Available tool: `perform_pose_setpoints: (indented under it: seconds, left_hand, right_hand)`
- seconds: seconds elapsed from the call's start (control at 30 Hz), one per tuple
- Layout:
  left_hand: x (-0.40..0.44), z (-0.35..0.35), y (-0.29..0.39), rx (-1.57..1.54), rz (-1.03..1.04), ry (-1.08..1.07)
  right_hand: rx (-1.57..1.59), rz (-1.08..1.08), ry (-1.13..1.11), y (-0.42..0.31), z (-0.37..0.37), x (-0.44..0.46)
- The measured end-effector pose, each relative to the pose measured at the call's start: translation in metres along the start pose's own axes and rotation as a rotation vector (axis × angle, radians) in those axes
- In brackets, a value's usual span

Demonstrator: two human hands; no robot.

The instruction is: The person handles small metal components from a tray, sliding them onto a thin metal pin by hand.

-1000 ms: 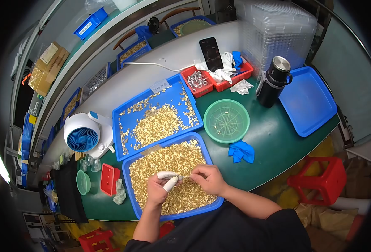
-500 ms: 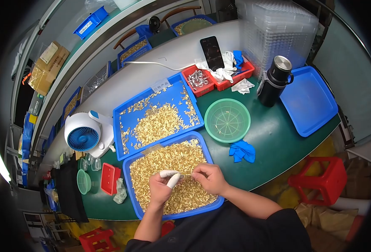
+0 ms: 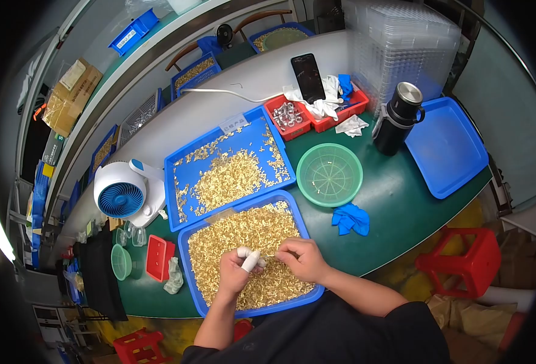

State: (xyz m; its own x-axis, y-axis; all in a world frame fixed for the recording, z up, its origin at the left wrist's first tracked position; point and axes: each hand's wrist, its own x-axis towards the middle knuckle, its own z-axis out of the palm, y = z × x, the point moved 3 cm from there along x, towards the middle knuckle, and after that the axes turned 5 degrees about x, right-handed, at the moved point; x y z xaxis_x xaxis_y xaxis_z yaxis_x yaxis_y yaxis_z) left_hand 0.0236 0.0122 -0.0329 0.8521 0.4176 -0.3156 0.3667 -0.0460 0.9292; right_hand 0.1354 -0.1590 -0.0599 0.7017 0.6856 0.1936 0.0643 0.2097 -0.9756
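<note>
In the head view, the person's right hand [image 3: 305,259] and left hand [image 3: 235,273] faced each other above a blue tray [image 3: 303,227] filled with small brass-coloured pieces [image 3: 231,233]. Between the two sets of fingertips showed a thin piece [image 3: 270,256], too small to identify.

Its long axis seemed to run crosswise, from one hand toward the other. The right hand was nearer, its fingertips appearing to meet the right end; that grip was narrow, thumb and forefinger pinched on the piece. The left hand's grip lay just beside the other end, with white covers [image 3: 251,261] on its thumb and fingers. Its fingers were curled in, the thumb set across them, but I could not tell what they held or whether they touched the thin piece.

So the piece lay left of the right grip and right of the left one, above the heap. Beyond the filled tray sat a second blue tray [image 3: 253,136] with a looser spread of similar pieces, and to its right a green basket [image 3: 344,174] stood on the table [image 3: 395,203].
</note>
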Motion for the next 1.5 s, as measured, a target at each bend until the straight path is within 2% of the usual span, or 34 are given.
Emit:
perform_pose_setpoints:
  seconds: [0.2,0.3,0.4,0.5,0.53,0.63,0.77,0.97,1.07,1.17,1.3,1.5]
  left_hand:
    - [0.001,0.002,-0.006,-0.081,0.064,-0.042]
    - [0.003,0.004,-0.019,0.015,0.036,-0.14]
    - [0.001,0.014,-0.001,-0.034,0.212,-0.035]
    - [-0.004,0.003,0.021,0.383,0.353,-0.102]
    - [-0.011,0.009,0.049,0.758,0.437,-0.093]
    - [-0.018,0.005,0.03,1.103,0.432,-0.158]
    - [-0.013,0.0,0.021,0.972,0.488,-0.131]
    - [-0.003,-0.008,0.018,0.723,0.411,0.04]
    - [-0.002,-0.012,-0.002,0.042,0.171,0.117]
    - [-0.002,-0.007,0.004,-0.172,0.157,0.061]
    - [-0.001,0.0,0.006,0.01,0.19,0.088]
    - [-0.001,-0.002,0.004,-0.175,0.169,0.06]
  right_hand:
    - [-0.011,-0.03,-0.011,0.0,0.001,0.001]
    - [-0.037,-0.066,-0.031,-0.001,0.002,0.002]
    - [-0.021,-0.016,-0.016,0.003,0.002,0.001]
    - [0.056,0.057,0.04,0.0,0.0,-0.001]
    - [0.082,0.04,0.057,0.002,0.0,-0.001]
    - [0.114,0.011,0.068,0.007,0.001,0.0]
    - [0.084,0.034,0.045,0.005,0.0,-0.001]
    - [0.077,0.025,0.037,0.006,0.0,0.0]
    - [0.073,0.039,0.031,0.005,0.0,-0.001]
    - [0.061,0.05,0.016,0.005,0.001,-0.001]
    - [0.083,0.05,0.021,0.007,0.0,-0.001]
    - [0.055,0.052,0.022,0.004,0.0,-0.001]
